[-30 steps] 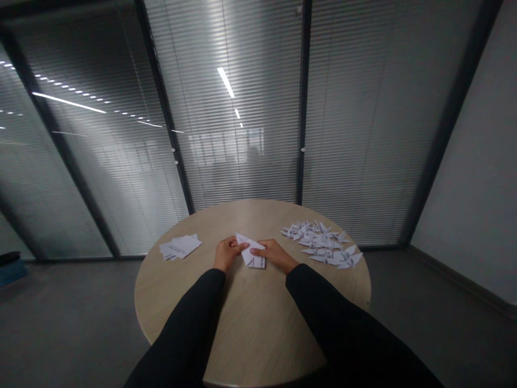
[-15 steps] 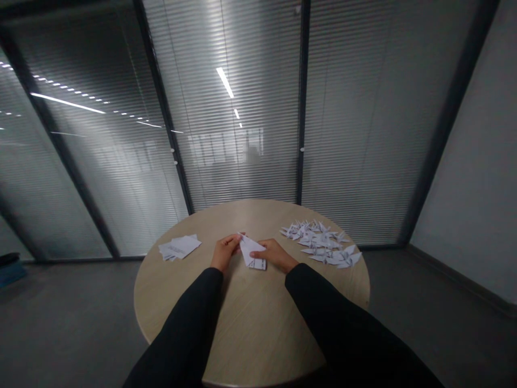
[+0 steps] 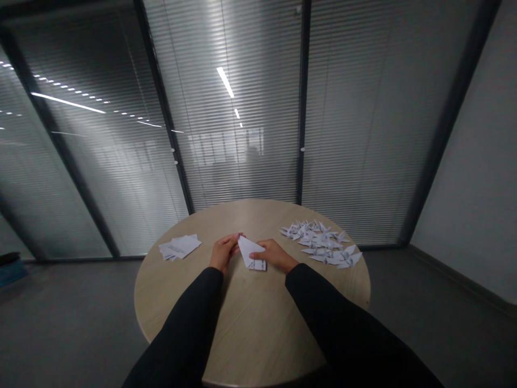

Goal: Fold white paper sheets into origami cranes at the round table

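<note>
Black-sleeved left grip (image 3: 223, 252) has drawn back to the tip of the folded white paper (image 3: 250, 252), whether pinching it unclear; open right grip (image 3: 274, 255) lies flat against it on the tabletop (image 3: 258, 323), between loose sheets (image 3: 180, 247) and paper cranes (image 3: 323, 242)

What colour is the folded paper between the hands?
The folded paper is white, with small dark print near its lower end, best seen in the head view.
</note>
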{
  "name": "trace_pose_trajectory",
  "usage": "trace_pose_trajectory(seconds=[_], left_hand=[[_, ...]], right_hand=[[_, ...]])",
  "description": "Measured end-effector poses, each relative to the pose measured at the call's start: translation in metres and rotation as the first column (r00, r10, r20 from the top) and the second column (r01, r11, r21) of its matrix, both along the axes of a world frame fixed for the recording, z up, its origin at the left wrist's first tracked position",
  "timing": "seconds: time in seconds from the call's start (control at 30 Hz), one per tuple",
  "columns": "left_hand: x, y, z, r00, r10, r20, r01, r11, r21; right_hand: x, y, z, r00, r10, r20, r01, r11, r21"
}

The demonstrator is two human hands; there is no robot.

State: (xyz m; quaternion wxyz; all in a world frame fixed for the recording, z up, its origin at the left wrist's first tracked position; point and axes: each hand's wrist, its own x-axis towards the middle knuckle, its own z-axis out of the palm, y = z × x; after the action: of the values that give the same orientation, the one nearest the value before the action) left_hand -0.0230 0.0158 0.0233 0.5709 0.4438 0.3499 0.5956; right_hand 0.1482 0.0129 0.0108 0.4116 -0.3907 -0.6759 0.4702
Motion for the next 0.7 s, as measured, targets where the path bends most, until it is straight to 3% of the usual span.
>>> trace_pose_trajectory(seconds=[0.43,0.7], left_hand=[[-0.0023,0.0045,-0.0027,0.997,0.061,0.042,-0.06,0.998,-0.023],[-0.0024,0.0072,-0.0038,0.987,0.161,0.0,-0.161,0.987,-0.011]], right_hand=[[0.0011,0.0064,-0.0074,1.0,0.017,0.015,-0.017,1.0,-0.009],[0.001,0.0043,-0.0048,0.997,0.03,0.065,-0.032,0.999,0.032]])
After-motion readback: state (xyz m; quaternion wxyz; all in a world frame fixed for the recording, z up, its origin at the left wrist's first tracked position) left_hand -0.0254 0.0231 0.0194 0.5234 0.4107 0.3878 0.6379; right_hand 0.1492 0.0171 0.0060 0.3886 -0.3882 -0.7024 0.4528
